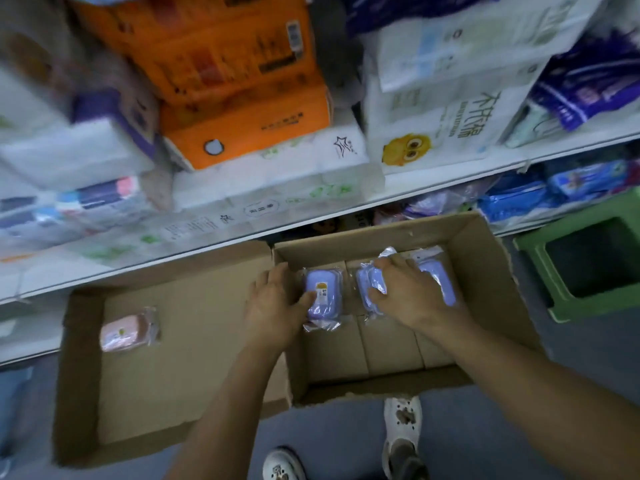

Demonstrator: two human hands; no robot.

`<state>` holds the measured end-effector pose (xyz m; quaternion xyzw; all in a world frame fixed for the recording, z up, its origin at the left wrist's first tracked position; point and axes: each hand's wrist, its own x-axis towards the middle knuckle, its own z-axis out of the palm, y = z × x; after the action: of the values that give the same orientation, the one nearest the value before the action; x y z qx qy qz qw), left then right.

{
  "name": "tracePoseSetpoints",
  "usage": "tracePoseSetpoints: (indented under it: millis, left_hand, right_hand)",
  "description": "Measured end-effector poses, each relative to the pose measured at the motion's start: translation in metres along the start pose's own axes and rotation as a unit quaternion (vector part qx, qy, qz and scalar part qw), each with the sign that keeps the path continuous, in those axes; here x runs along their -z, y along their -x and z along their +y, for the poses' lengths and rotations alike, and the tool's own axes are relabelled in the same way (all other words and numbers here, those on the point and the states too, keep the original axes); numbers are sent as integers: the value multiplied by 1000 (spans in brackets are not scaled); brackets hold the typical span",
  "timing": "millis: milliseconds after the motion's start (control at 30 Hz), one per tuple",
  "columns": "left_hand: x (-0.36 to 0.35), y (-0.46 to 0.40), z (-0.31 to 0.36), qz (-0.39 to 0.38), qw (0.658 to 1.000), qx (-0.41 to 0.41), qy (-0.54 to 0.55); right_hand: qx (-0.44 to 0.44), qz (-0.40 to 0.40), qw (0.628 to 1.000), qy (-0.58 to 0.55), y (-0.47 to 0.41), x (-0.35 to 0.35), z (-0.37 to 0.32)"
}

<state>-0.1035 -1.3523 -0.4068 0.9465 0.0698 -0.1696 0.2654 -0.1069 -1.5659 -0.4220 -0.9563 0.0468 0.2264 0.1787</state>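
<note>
Two open cardboard boxes stand on the floor below a shelf. In the right box [485, 289] lie purple soap cases wrapped in clear plastic. My left hand [273, 303] grips the leftmost purple case [327, 296], thumb on its label. My right hand [405, 292] curls over two more purple cases [440, 282] lying side by side, thumb on the nearer one. A single pink wrapped case [128, 329] lies in the left box [194, 341], apart from both hands.
A white shelf [433, 183] above the boxes carries orange tissue packs [242, 98] and white paper-goods packs [446, 109]. A green plastic stool [540, 271] stands right of the boxes. My two white shoes [403, 424] stand on the grey floor just before the right box.
</note>
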Motion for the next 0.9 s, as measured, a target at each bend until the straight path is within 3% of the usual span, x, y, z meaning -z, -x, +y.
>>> tracePoseSetpoints:
  millis: [367, 500, 600, 900]
  left_hand:
    - [210, 118, -35, 114, 983, -122, 77]
    - [288, 155, -60, 197, 965, -175, -5]
    - [334, 173, -79, 217, 950, -207, -87]
    - [426, 203, -104, 285, 930, -231, 19]
  right_hand:
    - [213, 191, 958, 5, 128, 104, -198]
    - [279, 256, 926, 2, 169, 129, -262]
    - [314, 297, 902, 5, 191, 141, -305]
    - [367, 348, 863, 15, 208, 184, -392]
